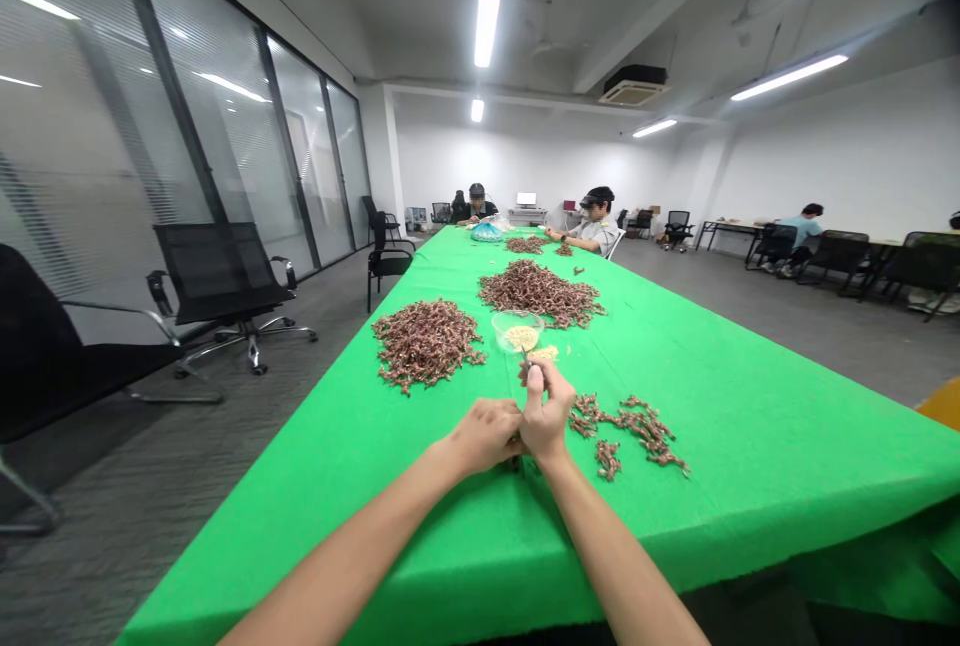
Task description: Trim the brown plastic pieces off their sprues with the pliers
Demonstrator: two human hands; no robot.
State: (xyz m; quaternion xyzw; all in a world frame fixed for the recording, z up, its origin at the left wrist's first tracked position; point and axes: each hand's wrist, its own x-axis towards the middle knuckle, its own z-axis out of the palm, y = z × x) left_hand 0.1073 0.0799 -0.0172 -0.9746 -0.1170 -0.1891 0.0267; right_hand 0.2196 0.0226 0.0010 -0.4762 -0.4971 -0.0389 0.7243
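My right hand (546, 411) is closed around a small pointed metal tool (525, 358), its tip directed up toward a clear plastic bowl (498, 334). Pale yellow bits (522, 337) lie inside that bowl, and more bits (545, 353) are scattered on the cloth beside it. Pressed against my right wrist, my left hand (486, 436) has curled fingers; whatever they hold is hidden. Small clusters of reddish-brown dried pieces (649, 428) lie to the right of my hands. Larger heaps of the same pieces stand to the left (429, 341) and behind the bowl (538, 291).
A green cloth (750, 406) covers the long table. Farther along are smaller heaps (526, 244) and a bluish plastic bag (487, 232). One person (600, 231) sits at the right side, another (478, 206) at the far end. Black chairs (221, 276) stand at the left.
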